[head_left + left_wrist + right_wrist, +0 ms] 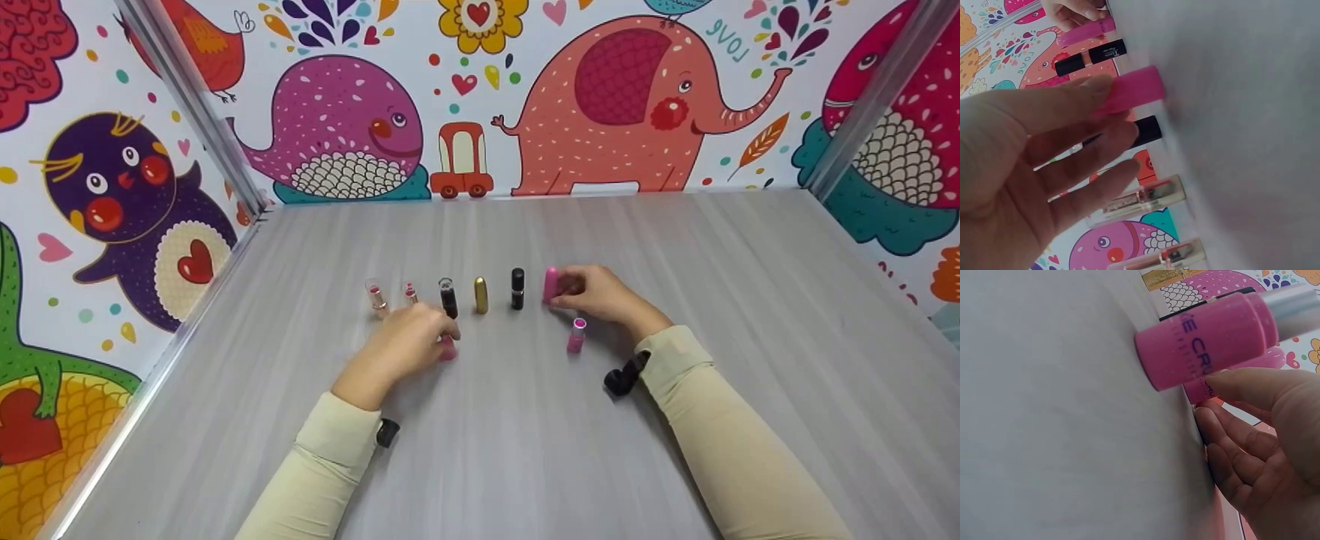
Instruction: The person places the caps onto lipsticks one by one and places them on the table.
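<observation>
My left hand [409, 337] pinches a plain pink piece [447, 348], which looks like a lipstick cap, standing near the tabletop. In the left wrist view the thumb and a finger grip that pink cap [1139, 89], its upper part hidden; the other fingers stay loose. On the right, my right hand [596, 294] holds a round-topped pink lipstick [551, 285] upright between thumb and fingers. An uncapped pink lipstick [576, 336] with a silver collar stands just in front of the right hand; lettering shows on its base [1202, 343] in the right wrist view.
Across the table [517, 450] runs a row: two clear-capped lipsticks [377, 298] [410, 294], a black one with a clear top [448, 298], a gold one [481, 295] and a black one [517, 289]. Cartoon-printed panels [480, 97] wall the back and sides.
</observation>
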`<state>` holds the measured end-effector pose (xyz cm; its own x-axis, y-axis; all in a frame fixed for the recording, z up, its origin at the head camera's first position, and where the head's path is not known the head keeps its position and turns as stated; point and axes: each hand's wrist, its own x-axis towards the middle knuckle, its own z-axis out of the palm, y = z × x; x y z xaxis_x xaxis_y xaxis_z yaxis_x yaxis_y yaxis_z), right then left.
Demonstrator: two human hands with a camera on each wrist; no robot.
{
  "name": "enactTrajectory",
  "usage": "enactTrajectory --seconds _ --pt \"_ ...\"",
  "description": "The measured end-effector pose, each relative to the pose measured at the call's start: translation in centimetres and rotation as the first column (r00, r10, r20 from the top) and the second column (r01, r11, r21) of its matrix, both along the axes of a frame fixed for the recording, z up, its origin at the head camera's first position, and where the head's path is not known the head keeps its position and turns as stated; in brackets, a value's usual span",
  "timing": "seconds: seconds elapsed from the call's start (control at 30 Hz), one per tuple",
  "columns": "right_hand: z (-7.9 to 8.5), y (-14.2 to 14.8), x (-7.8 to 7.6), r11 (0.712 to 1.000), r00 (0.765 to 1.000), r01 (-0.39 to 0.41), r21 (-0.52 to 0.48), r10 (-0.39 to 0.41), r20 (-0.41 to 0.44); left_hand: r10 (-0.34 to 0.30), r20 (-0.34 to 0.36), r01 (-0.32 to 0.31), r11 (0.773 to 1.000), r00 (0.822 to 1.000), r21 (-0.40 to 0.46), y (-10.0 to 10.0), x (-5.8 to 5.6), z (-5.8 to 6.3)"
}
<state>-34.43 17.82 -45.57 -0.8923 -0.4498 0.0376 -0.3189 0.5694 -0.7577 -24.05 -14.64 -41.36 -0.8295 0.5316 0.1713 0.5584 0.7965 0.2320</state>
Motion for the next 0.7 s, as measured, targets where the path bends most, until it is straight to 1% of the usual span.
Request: enactTrajectory --seconds 0.13,0.23,0.33,0.4,0.53,0.6,0.7 --pt "0.0 0.0 0.1 1.0 1.0 -0.009 -0.004 0.009 -0.006 -0.021 0.013 0.021 0.999 1.0 0.027 0.0 -0.1 -0.3" --pt "0.0 0.0 0.1 1.0 1.0 -0.012 -0.006 0.012 -0.009 -0.036 0.033 0.033 0.997 0.999 0.071 -0.1 -0.3 -0.7" --pt "0.1 -0.1 0.1 1.0 1.0 -0.005 -0.005 0.005 -0.002 -0.055 0.091 0.042 0.99 0.994 0.137 -0.4 -0.7 -1.2" --pt "0.1 -0.1 0.1 1.0 1.0 -0.002 -0.001 0.002 0.001 -0.061 0.153 0.031 0.982 0.986 0.189 -0.8 -1.0 -1.5" --pt "-0.1 0.0 0.1 1.0 1.0 -0.009 -0.001 0.009 0.008 -0.056 0.28 -0.023 0.963 0.958 0.269 -1.4 -1.4 -2.0" --pt "-0.1 0.1 0.1 1.0 1.0 -0.008 -0.004 0.008 0.01 -0.058 0.314 -0.04 0.955 0.948 0.295 -1.5 -1.5 -2.2" --pt "-0.1 0.2 0.0 1.0 1.0 0.0 -0.007 0.001 0.015 -0.076 0.335 -0.042 0.943 0.939 0.331 -1.7 -1.8 -2.6"
